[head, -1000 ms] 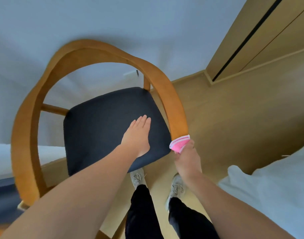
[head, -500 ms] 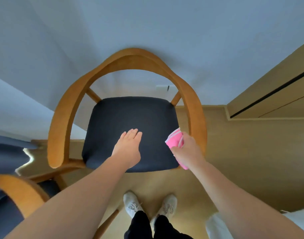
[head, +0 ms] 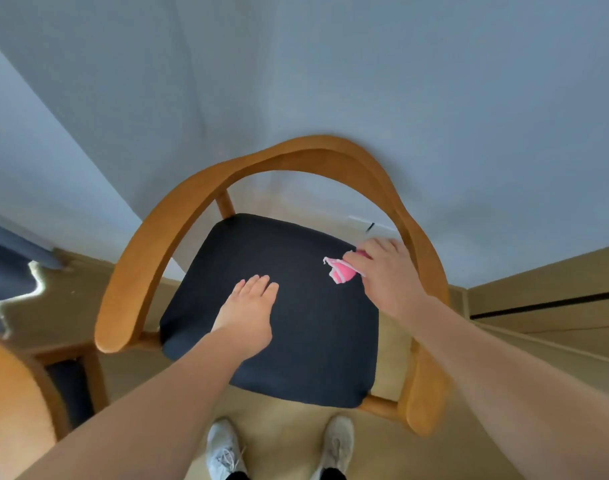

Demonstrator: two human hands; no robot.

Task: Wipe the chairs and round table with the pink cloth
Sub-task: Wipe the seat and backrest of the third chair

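A wooden chair (head: 178, 216) with a curved armrest-back and a dark cushioned seat (head: 306, 341) stands in front of me. My left hand (head: 249, 313) rests flat on the middle of the seat, fingers straight. My right hand (head: 388, 271) grips the folded pink cloth (head: 341, 271) at the seat's far right corner, close to the right arm of the chair. The cloth lies on the seat cushion. The round table is out of view.
A second wooden chair (head: 15, 403) shows partly at the lower left edge. A pale wall (head: 330, 81) stands just behind the chair. Wooden panelling (head: 545, 306) runs along the right. My shoes (head: 227, 452) stand on the tan floor before the seat.
My right hand has carried the pink cloth from the end of the right armrest onto the seat and on to its far right corner. My left hand has stayed on the cushion.
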